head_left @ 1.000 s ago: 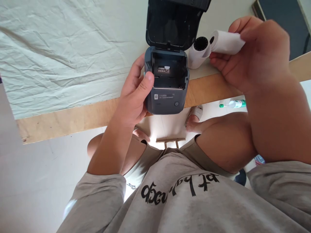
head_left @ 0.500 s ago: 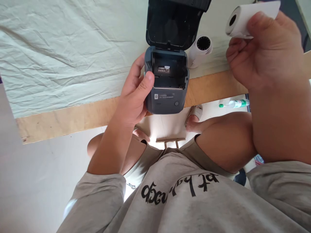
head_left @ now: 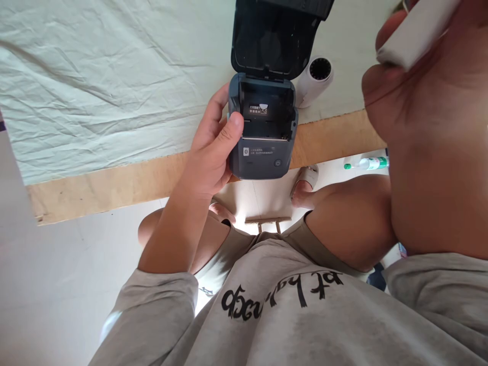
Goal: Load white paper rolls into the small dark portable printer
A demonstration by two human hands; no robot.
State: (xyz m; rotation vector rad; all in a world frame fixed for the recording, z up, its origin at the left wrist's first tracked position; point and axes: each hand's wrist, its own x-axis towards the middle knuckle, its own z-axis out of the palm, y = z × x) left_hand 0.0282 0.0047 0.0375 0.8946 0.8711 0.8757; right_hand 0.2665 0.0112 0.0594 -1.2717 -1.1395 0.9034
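Observation:
My left hand (head_left: 215, 137) grips a dark label printer (head_left: 263, 157) by its left side, thumb on the front edge. The printer's lid (head_left: 272, 40) stands open, and its paper bay (head_left: 267, 112) holds no roll; a small printed sticker shows inside. Just right of the printer, a white paper roll (head_left: 309, 91) with a dark, toothed core rests on the cloth. At the upper right, my right hand (head_left: 427, 76) is closed around another white paper roll (head_left: 419, 33), now turned so that its core is hidden. Part of that hand lies beyond the frame edge.
A pale, wrinkled cloth (head_left: 114, 91) covers the table, whose bare wooden edge (head_left: 102, 195) runs along the near side. My legs are beneath it. On the floor at the right lies a bottle with a green cap (head_left: 368, 163).
My right hand has come up and closer to the camera, turning its paper roll so the core end no longer shows. My left hand and the printer have hardly shifted.

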